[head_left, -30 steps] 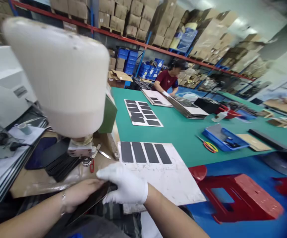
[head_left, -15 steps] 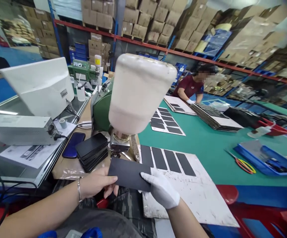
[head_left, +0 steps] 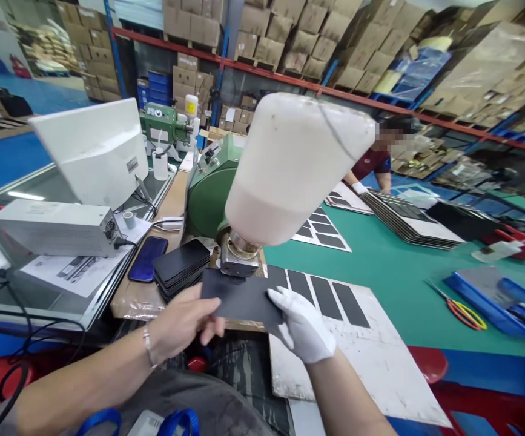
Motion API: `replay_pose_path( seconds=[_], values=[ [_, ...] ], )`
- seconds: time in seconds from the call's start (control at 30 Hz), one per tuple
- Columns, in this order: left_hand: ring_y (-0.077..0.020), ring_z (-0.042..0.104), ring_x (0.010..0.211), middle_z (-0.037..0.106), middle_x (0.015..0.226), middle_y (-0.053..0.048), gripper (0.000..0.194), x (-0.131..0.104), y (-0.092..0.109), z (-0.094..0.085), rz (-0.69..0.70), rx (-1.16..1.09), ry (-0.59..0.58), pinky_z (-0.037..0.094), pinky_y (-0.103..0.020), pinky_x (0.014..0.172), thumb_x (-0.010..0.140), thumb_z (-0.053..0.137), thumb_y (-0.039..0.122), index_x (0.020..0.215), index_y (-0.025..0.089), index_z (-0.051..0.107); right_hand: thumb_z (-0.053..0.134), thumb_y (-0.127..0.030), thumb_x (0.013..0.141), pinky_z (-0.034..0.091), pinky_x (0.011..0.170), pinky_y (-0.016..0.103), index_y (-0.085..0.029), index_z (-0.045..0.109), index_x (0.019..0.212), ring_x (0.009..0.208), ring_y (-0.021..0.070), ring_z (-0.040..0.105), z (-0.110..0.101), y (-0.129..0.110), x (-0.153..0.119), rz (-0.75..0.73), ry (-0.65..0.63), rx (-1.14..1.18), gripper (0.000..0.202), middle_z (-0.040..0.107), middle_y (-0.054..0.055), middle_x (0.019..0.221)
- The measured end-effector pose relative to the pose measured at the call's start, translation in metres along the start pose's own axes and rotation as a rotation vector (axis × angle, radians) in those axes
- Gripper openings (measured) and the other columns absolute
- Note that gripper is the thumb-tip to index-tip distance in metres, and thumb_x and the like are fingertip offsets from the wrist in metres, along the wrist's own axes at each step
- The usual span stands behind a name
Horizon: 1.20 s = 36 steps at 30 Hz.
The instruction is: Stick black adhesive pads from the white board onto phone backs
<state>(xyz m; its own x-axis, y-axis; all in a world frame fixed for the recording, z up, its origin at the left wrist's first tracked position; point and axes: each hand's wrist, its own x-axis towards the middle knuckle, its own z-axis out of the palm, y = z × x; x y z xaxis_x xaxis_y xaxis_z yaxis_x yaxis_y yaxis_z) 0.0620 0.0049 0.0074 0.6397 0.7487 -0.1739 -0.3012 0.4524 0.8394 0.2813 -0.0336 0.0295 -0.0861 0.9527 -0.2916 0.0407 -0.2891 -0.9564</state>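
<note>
A thin black rectangular piece (head_left: 241,300) is stretched between my two hands. My bare left hand (head_left: 184,324) pinches its left end, thumb on top. My right hand (head_left: 306,327), in a white glove, grips the right end. The far edge of the piece meets the metal head (head_left: 239,261) of a green machine (head_left: 212,194); whether it goes inside cannot be seen. Above that head sits a large translucent white bottle (head_left: 284,175), upside down. Left of it lies a stack of similar black pieces (head_left: 183,263). Several more lie in a row on a white board (head_left: 353,363) at right.
A blue phone (head_left: 148,259), a grey box (head_left: 56,227) and a white monitor (head_left: 94,154) stand at left. On the green table (head_left: 398,290) are scissors (head_left: 464,312) and a blue tray (head_left: 498,303). A co-worker (head_left: 373,160) sits behind a stack of boards (head_left: 410,221).
Both hands have carried the black piece forward, so its far edge now meets the metal head. The camera view has shifted, moving the scene mostly rightward.
</note>
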Motion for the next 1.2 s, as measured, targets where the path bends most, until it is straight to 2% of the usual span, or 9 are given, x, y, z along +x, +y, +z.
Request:
replay_pose_path(
  seconds=[0.1, 0.3, 0.4, 0.57, 0.67, 0.73, 0.83, 0.97, 1.2],
  values=[
    [-0.007, 0.041, 0.033, 0.057, 0.045, 0.002, 0.018, -0.031, 0.02, -0.032, 0.048, -0.006, 0.176, 0.022, -0.016, 0.033, 0.078, 0.06, 0.032, 0.083, 0.016, 0.053, 0.053, -0.055, 0.081, 0.013, 0.024, 0.019, -0.02, 0.048, 0.063, 0.021, 0.0072, 0.031, 0.047, -0.005, 0.02, 0.027, -0.041, 0.118, 0.04, 0.042, -0.005, 0.031],
    [-0.0067, 0.038, 0.036, 0.045, 0.037, 0.005, 0.031, -0.071, 0.021, -0.061, 0.329, 0.013, 0.522, 0.034, -0.02, 0.041, 0.077, 0.061, 0.03, 0.054, 0.018, 0.045, 0.057, -0.054, 0.078, 0.023, 0.023, 0.015, -0.018, 0.05, 0.071, 0.023, 0.0078, 0.039, 0.114, -0.018, 0.04, -0.042, -0.212, 0.186, 0.037, 0.051, -0.005, 0.035],
    [-0.0103, 0.047, 0.042, 0.054, 0.048, 0.003, 0.02, -0.069, 0.003, -0.065, 0.36, 0.095, 0.518, 0.041, -0.024, 0.045, 0.075, 0.066, 0.032, 0.068, 0.018, 0.053, 0.056, -0.056, 0.079, 0.032, 0.027, 0.017, -0.016, 0.055, 0.084, 0.028, 0.0107, 0.047, 0.101, -0.017, 0.039, -0.061, -0.272, 0.063, 0.04, 0.056, -0.004, 0.04],
    [-0.0116, 0.05, 0.042, 0.059, 0.056, 0.003, 0.03, -0.041, -0.009, -0.057, 0.21, 0.232, 0.334, 0.044, -0.025, 0.044, 0.075, 0.066, 0.03, 0.1, 0.018, 0.056, 0.05, -0.058, 0.082, 0.051, 0.063, 0.032, -0.011, 0.062, 0.098, 0.06, 0.0186, 0.065, 0.038, -0.001, 0.019, -0.178, -0.299, -0.052, 0.051, 0.068, 0.007, 0.065],
    [-0.0106, 0.053, 0.046, 0.061, 0.062, 0.001, 0.03, -0.01, -0.005, -0.031, 0.066, 0.23, 0.125, 0.042, -0.022, 0.043, 0.071, 0.068, 0.023, 0.099, 0.016, 0.06, 0.038, -0.061, 0.086, 0.051, 0.067, 0.037, -0.013, 0.063, 0.103, 0.063, 0.0206, 0.065, 0.01, 0.016, 0.001, -0.157, -0.238, 0.037, 0.057, 0.069, 0.009, 0.07],
    [-0.0156, 0.062, 0.069, 0.066, 0.077, -0.004, 0.022, 0.011, -0.003, -0.006, 0.04, 0.187, -0.03, 0.049, -0.025, 0.062, 0.071, 0.065, 0.019, 0.092, 0.013, 0.065, 0.04, -0.06, 0.086, 0.05, 0.076, 0.04, -0.014, 0.065, 0.101, 0.074, 0.0222, 0.066, -0.001, 0.028, -0.007, -0.136, -0.167, 0.006, 0.054, 0.07, 0.01, 0.077],
    [-0.014, 0.059, 0.062, 0.063, 0.066, -0.002, 0.016, 0.035, -0.004, 0.028, -0.049, 0.099, -0.081, 0.047, -0.025, 0.058, 0.07, 0.063, 0.024, 0.08, 0.012, 0.065, 0.049, -0.06, 0.082, 0.039, 0.099, 0.045, -0.019, 0.066, 0.107, 0.106, 0.0251, 0.058, -0.01, 0.04, -0.014, -0.153, 0.075, -0.042, 0.051, 0.068, 0.01, 0.102],
    [-0.0097, 0.051, 0.046, 0.059, 0.058, 0.001, 0.018, 0.04, -0.003, 0.045, -0.112, -0.016, 0.001, 0.041, -0.021, 0.045, 0.071, 0.062, 0.028, 0.081, 0.013, 0.064, 0.057, -0.059, 0.078, 0.025, 0.11, 0.046, -0.025, 0.064, 0.113, 0.124, 0.0262, 0.044, -0.004, 0.03, -0.014, -0.166, 0.246, -0.081, 0.049, 0.06, 0.006, 0.122],
    [-0.0168, 0.063, 0.064, 0.07, 0.075, -0.005, 0.025, -0.009, 0.022, -0.001, 0.042, -0.107, 0.195, 0.051, -0.027, 0.06, 0.07, 0.069, 0.023, 0.092, 0.013, 0.067, 0.054, -0.051, 0.083, 0.04, 0.099, 0.039, -0.022, 0.063, 0.113, 0.11, 0.0236, 0.054, 0.073, -0.018, 0.011, -0.194, -0.056, 0.009, 0.042, 0.064, 0.005, 0.114]
  ],
)
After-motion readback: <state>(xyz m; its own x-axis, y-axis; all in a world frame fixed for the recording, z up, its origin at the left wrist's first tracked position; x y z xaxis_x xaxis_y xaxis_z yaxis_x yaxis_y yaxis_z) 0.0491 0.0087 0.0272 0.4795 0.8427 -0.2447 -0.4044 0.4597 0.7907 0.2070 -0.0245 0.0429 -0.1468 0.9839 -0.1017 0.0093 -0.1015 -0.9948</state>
